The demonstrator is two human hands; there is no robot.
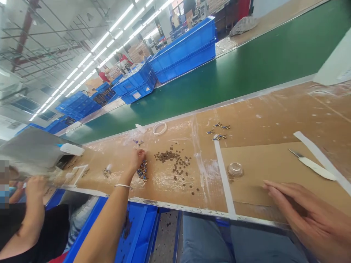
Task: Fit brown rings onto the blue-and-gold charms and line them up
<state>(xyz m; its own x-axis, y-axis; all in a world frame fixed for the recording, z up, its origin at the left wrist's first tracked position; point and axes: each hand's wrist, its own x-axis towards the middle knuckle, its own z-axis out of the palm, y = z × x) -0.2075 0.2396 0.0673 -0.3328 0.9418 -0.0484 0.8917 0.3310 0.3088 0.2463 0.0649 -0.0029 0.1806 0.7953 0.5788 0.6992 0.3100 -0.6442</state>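
Observation:
My left hand [138, 157] reaches down at the far end of a pile of small blue-and-gold metal parts [142, 171]. Its fingertips are drawn together; whatever lies between them is hidden. Over the brown cardboard sheet [255, 157] hovers my right hand [304, 212], thumb and forefinger pinched at the tips, with anything held there too small to make out. A small round clear dish [235, 169] sits on the cardboard left of that hand. Between my hands, many small dark brown discs [167, 157] lie scattered on the table.
A white-handled blade tool [318, 168] lies at the right. Several blue-and-gold pieces [219, 132] and a tape roll [159, 128] are farther back. Behind runs a green conveyor belt [260, 58] with blue crates [186, 51] beyond. A co-worker's arm [34, 208] is at the left.

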